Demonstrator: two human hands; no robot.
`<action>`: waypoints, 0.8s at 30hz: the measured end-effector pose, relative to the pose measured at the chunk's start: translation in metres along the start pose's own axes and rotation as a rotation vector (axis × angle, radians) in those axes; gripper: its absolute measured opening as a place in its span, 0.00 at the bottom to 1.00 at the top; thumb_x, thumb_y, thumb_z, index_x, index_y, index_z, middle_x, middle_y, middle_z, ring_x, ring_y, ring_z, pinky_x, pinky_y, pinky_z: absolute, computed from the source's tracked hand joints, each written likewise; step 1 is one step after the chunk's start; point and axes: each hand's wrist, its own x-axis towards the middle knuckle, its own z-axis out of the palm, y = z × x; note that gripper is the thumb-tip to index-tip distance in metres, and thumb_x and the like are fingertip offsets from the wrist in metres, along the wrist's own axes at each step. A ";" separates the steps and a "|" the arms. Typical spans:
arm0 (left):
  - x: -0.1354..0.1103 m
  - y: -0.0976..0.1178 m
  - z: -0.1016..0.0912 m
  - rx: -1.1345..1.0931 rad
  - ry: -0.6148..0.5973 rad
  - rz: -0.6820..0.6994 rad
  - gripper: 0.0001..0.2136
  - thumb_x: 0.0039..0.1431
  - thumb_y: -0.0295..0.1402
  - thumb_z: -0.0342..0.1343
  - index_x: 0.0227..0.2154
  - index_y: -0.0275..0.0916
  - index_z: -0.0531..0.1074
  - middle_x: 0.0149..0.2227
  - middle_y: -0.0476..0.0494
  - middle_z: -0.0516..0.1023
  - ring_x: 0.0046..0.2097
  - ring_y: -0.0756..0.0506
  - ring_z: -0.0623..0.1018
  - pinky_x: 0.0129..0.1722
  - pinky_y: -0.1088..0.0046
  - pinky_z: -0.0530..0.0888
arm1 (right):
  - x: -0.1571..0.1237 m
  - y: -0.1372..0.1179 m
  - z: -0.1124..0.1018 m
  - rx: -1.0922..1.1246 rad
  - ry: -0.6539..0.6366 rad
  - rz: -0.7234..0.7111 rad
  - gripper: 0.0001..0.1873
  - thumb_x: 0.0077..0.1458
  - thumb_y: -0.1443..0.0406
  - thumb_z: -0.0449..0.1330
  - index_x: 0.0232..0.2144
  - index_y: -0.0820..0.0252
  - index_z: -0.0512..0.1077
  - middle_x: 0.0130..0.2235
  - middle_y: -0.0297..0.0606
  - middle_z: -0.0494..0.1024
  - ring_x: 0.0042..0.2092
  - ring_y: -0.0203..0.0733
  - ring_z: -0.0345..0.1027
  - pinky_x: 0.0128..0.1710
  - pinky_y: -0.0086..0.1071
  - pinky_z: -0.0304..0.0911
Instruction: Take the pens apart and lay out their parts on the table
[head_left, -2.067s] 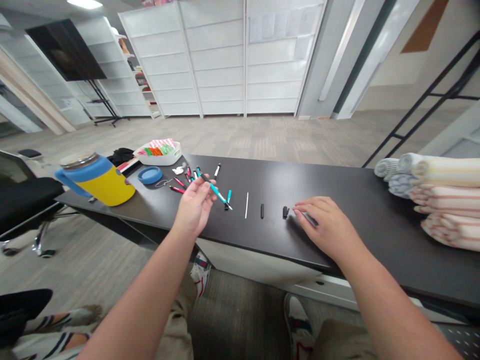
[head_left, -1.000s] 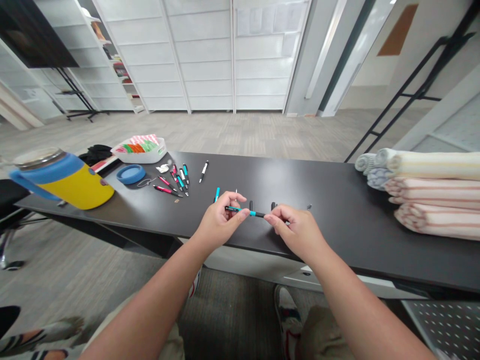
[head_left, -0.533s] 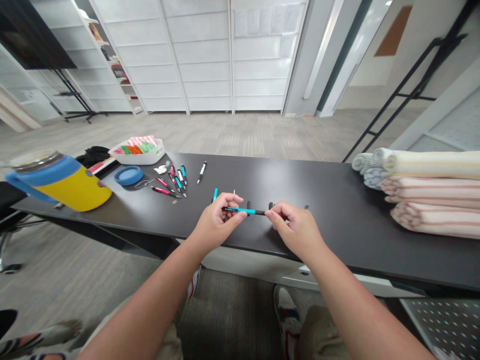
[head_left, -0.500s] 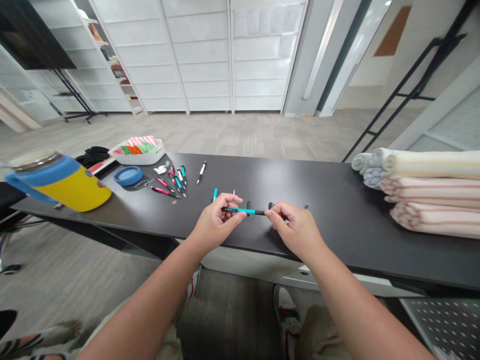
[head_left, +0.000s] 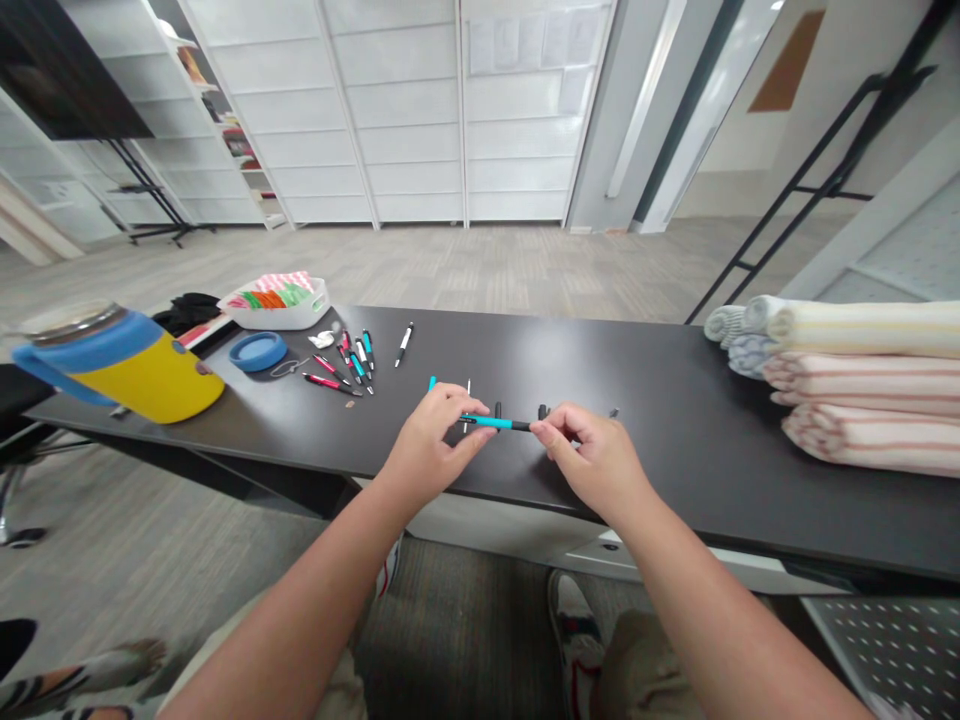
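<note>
A turquoise and black pen [head_left: 491,423] is held level just above the near part of the dark table. My left hand [head_left: 439,435] closes thumb and fingers around its turquoise barrel. At the other end, my right hand [head_left: 585,445] pinches the black tip section between thumb and fingertips. Behind the pen lie loose pen parts: a turquoise piece [head_left: 432,383] partly hidden by my left hand, a thin white refill [head_left: 469,388], a black piece [head_left: 498,409] and another black piece [head_left: 543,411]. A small dark bit [head_left: 614,413] lies beyond my right hand.
Several pens [head_left: 352,365] lie in a group on the left, with a white and black pen [head_left: 404,344] apart. Further left are a blue lid [head_left: 258,351], a yellow and blue mug [head_left: 157,370] and a white basket [head_left: 289,318]. Rolled towels [head_left: 870,385] are stacked at right.
My left fingers have shifted slightly on the barrel, so less of the pen's left end shows. My right hand keeps its pinch in nearly the same place.
</note>
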 end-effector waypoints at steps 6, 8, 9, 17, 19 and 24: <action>-0.006 0.001 -0.002 0.501 -0.040 0.262 0.08 0.72 0.35 0.57 0.49 0.41 0.76 0.46 0.42 0.83 0.48 0.41 0.78 0.51 0.58 0.68 | 0.003 -0.003 0.003 -0.025 -0.106 -0.010 0.22 0.67 0.51 0.58 0.25 0.56 0.69 0.22 0.28 0.70 0.24 0.34 0.62 0.28 0.29 0.53; -0.006 0.005 0.001 0.578 -0.075 0.337 0.09 0.73 0.34 0.55 0.50 0.40 0.75 0.42 0.43 0.83 0.44 0.43 0.78 0.48 0.59 0.68 | 0.004 -0.003 0.004 -0.048 -0.123 -0.054 0.25 0.70 0.51 0.55 0.23 0.57 0.64 0.21 0.28 0.67 0.24 0.34 0.60 0.28 0.30 0.51; -0.007 0.007 0.003 0.608 -0.090 0.364 0.09 0.74 0.34 0.54 0.51 0.39 0.74 0.40 0.43 0.83 0.42 0.43 0.78 0.46 0.60 0.68 | 0.005 -0.002 0.005 -0.056 -0.126 -0.081 0.27 0.71 0.51 0.53 0.22 0.57 0.62 0.20 0.28 0.64 0.24 0.34 0.58 0.27 0.30 0.50; -0.006 0.005 0.012 0.521 -0.226 0.262 0.13 0.76 0.41 0.49 0.48 0.42 0.76 0.32 0.49 0.81 0.33 0.47 0.80 0.32 0.69 0.68 | 0.006 0.002 0.005 -0.081 -0.100 -0.220 0.27 0.74 0.54 0.49 0.21 0.56 0.55 0.20 0.28 0.60 0.23 0.34 0.55 0.27 0.32 0.48; -0.004 0.004 0.010 0.425 -0.304 0.208 0.14 0.77 0.41 0.47 0.49 0.42 0.76 0.37 0.47 0.84 0.37 0.47 0.82 0.34 0.71 0.71 | 0.005 0.001 0.005 -0.123 -0.096 -0.271 0.27 0.75 0.55 0.48 0.22 0.56 0.57 0.21 0.29 0.62 0.24 0.35 0.57 0.28 0.32 0.50; 0.002 0.001 0.005 0.264 -0.407 0.105 0.16 0.77 0.41 0.45 0.48 0.40 0.76 0.44 0.44 0.85 0.45 0.44 0.84 0.42 0.71 0.75 | 0.006 0.002 0.002 -0.200 -0.122 -0.327 0.25 0.76 0.55 0.47 0.28 0.56 0.70 0.28 0.36 0.75 0.32 0.40 0.68 0.35 0.32 0.59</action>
